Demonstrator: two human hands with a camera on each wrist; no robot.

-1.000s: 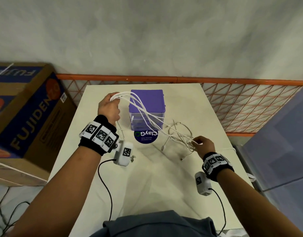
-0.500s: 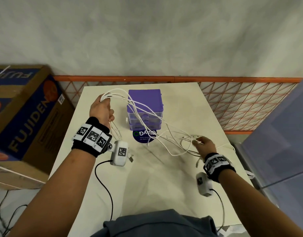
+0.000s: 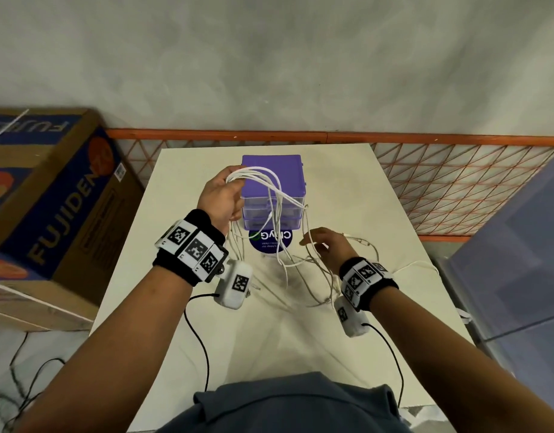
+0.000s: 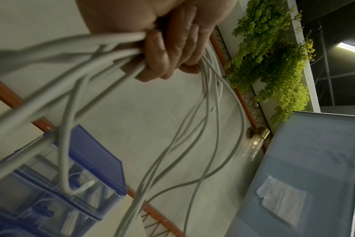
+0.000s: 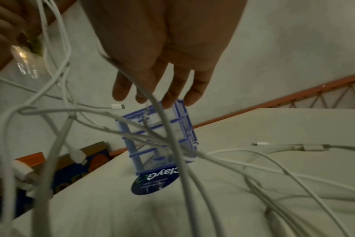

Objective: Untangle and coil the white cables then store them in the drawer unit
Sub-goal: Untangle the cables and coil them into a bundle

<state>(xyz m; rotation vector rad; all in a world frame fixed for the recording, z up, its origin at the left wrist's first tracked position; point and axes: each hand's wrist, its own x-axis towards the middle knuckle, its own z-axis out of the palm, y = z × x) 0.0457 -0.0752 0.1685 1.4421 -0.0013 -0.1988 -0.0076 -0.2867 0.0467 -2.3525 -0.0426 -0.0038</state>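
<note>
My left hand [image 3: 225, 195] is raised in front of the purple drawer unit [image 3: 272, 179] and grips a bundle of looped white cables [image 3: 263, 178]. In the left wrist view its fingers [image 4: 168, 52] are curled round the strands, which hang down past the drawer unit [image 4: 95, 160]. The loose cable ends trail in a tangle [image 3: 303, 267] on the white table [image 3: 347, 189]. My right hand [image 3: 316, 242] hovers low among those strands, right of the unit. Its fingers [image 5: 168, 77] are straight, and one cable [image 5: 164, 121] drapes across them, ungripped. The drawer unit [image 5: 158, 136] looks closed.
A round blue sticker [image 3: 271, 242] lies on the table in front of the unit. A large cardboard box [image 3: 50, 198] stands to the left, an orange mesh fence [image 3: 441, 189] behind, and a grey cabinet [image 3: 519, 245] to the right.
My left hand has carried the bundle rightward, close in front of the drawer unit. My right hand has let go of the strand it pinched, straightened its fingers and moved left towards the unit.
</note>
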